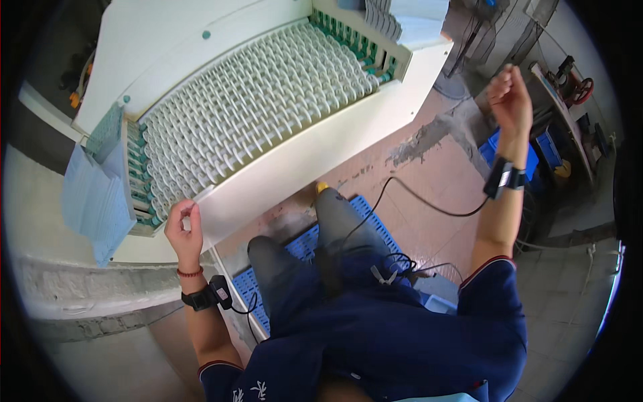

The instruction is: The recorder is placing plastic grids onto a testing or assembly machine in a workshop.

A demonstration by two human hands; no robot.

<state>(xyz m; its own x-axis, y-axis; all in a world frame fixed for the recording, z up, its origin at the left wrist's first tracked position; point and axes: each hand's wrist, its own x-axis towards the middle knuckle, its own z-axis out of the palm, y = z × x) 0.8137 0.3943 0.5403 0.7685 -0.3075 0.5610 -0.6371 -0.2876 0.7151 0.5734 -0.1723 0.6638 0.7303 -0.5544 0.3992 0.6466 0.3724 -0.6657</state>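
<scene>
Before me stands a white machine (295,161) with a bed of pale spiral coils (261,100) in close rows and green fittings at both ends. At its near left corner is my left hand (184,231), fingers curled in and the thumb close to them, with nothing visible between them. A stack of thin light blue sheets (97,201) hangs at the machine's left end, just beyond that hand. Out to the right, away from the machine, my right hand (511,104) is raised with loosely bent, slightly blurred fingers; no object shows in it.
A dark cable (429,204) loops from my right wrist device toward my lap. Blue plastic grating (305,244) lies around my legs. More blue-grey sheets (383,20) sit at the machine's far right end. Blue bins (549,147) and a red handwheel (583,90) are at the right.
</scene>
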